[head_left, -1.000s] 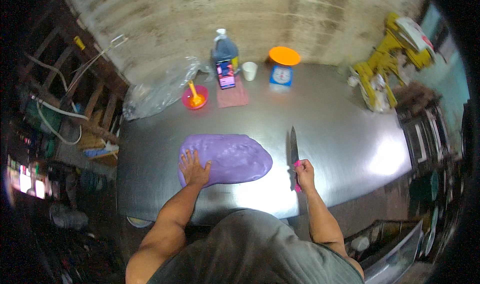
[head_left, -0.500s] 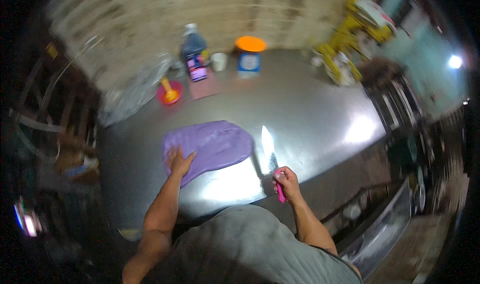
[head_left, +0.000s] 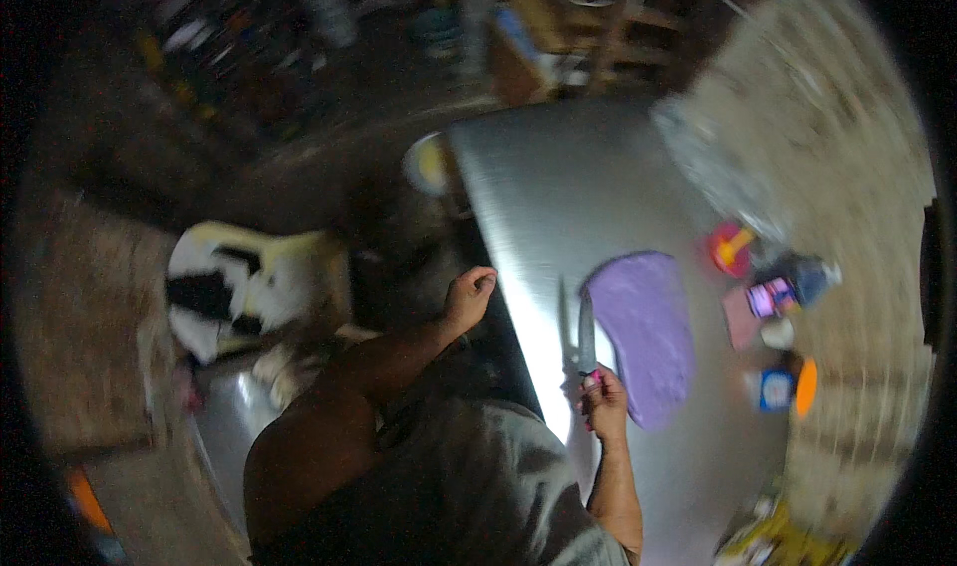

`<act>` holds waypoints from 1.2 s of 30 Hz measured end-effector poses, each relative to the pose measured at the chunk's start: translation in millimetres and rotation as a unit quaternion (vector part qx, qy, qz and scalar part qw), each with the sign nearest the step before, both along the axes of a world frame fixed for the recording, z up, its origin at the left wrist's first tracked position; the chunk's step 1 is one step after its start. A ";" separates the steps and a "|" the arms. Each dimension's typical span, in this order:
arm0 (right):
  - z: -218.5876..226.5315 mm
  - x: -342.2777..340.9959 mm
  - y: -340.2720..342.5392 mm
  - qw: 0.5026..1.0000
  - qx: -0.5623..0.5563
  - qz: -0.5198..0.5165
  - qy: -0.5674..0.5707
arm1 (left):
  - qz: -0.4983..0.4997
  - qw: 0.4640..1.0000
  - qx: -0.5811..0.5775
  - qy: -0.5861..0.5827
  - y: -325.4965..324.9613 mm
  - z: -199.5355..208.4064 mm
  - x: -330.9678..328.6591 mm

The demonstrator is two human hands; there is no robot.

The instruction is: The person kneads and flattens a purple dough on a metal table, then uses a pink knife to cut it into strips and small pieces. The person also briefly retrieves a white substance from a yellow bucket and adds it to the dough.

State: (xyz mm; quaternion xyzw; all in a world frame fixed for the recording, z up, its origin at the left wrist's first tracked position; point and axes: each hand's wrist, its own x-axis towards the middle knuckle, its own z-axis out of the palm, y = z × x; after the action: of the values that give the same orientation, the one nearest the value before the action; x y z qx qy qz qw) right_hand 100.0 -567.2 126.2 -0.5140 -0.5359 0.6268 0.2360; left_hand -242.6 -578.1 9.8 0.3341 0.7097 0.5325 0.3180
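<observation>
My right hand (head_left: 604, 403) grips a knife (head_left: 586, 339) by its pink handle over the metal table (head_left: 548, 182), blade pointing away from me. Right beside the blade lies a large, flat slab of purple dough-like material (head_left: 648, 337), smooth on top. My left hand (head_left: 471, 299) is off the slab, in the air at the table's near left edge. Its fingers are curled in, and nothing shows in them.
Along the wall side stand a pink bowl (head_left: 725, 251) with a yellow-handled tool, a phone (head_left: 772, 298) against a dark bottle (head_left: 809, 279), a white cup (head_left: 778, 334) and a blue scale (head_left: 776, 390) with an orange pan. Clear plastic (head_left: 713, 167) lies farther off. A pale chair-like object (head_left: 259, 282) is at left.
My view has swung left, so the table now runs along my right. The left hand has come off the purple slab and curled its fingers. The knife stays in my right hand.
</observation>
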 end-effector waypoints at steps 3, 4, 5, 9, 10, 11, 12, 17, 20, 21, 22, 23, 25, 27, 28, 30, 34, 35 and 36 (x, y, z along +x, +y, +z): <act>-12.3 -32.0 13.9 0.993 -0.010 0.118 -0.020 | 0.079 0.994 0.016 0.076 -113.6 -99.6 -47.2; -19.4 -50.6 20.3 0.991 -0.012 0.130 -0.020 | 0.106 0.991 0.014 0.085 -145.0 -125.2 -55.4; -42.5 -62.0 28.5 0.987 0.026 0.153 -0.048 | 0.142 0.990 -0.009 0.020 -166.9 -130.7 -56.9; -47.7 -111.4 42.5 0.964 0.060 0.258 -0.026 | 0.300 0.891 -0.016 -0.341 -235.4 -125.8 -29.2; -57.7 -127.7 40.9 0.960 0.086 0.265 -0.023 | 0.328 0.853 0.011 -0.405 -245.1 -125.0 -30.8; -59.9 -147.2 34.8 0.957 0.113 0.267 -0.022 | 0.348 0.824 0.040 -0.445 -252.8 -122.6 -35.9; -40.0 -170.9 30.1 0.956 0.060 0.287 -0.004 | 0.364 0.794 0.075 -0.482 -250.5 -123.6 -42.9; -48.7 -246.4 19.1 0.884 0.130 0.446 -0.048 | 0.400 0.725 0.152 -0.540 -259.0 -118.0 -94.8; -45.4 -294.6 10.9 0.827 0.154 0.537 -0.061 | 0.418 0.705 0.183 -0.543 -269.0 -119.3 -105.2; -49.3 -304.2 8.8 0.815 0.144 0.556 -0.074 | 0.417 0.702 0.186 -0.547 -276.6 -119.0 -102.7; -53.1 -311.3 7.2 0.802 0.135 0.575 -0.088 | 0.419 0.698 0.187 -0.551 -287.1 -117.4 -95.9; -56.9 -318.3 5.7 0.789 0.127 0.594 -0.098 | 0.421 0.695 0.190 -0.552 -296.4 -116.5 -87.7; -64.2 -329.2 -2.4 0.778 0.164 0.604 -0.055 | 0.422 0.687 0.195 -0.559 -313.9 -115.4 -72.0; -82.5 -332.9 -9.2 0.771 0.170 0.614 -0.005 | 0.422 0.680 0.200 -0.565 -322.6 -112.6 -58.3; -102.9 -330.4 -13.3 0.770 0.157 0.618 0.020 | 0.422 0.679 0.203 -0.565 -324.8 -111.1 -51.2; -102.2 -338.0 -24.6 0.756 0.148 0.637 0.028 | 0.423 0.675 0.212 -0.566 -330.9 -108.9 -37.8; -90.8 -363.2 -81.3 0.733 0.048 0.658 -0.166 | 0.422 0.670 0.235 -0.564 -327.6 -100.3 -12.9; -142.2 -356.8 -82.3 0.667 0.153 0.714 -0.143 | 0.418 0.674 0.235 -0.562 -325.8 -94.1 -11.3; -195.9 -349.4 -83.2 0.600 0.264 0.746 -0.116 | 0.415 0.675 0.236 -0.563 -324.2 -90.1 -9.7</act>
State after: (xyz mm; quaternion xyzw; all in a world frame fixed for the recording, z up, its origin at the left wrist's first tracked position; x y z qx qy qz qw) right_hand -249.4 -650.4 -69.7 0.0806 -0.8981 0.3512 -0.2522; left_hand -252.3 -902.4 -80.4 -0.2938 0.3133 0.8466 0.3144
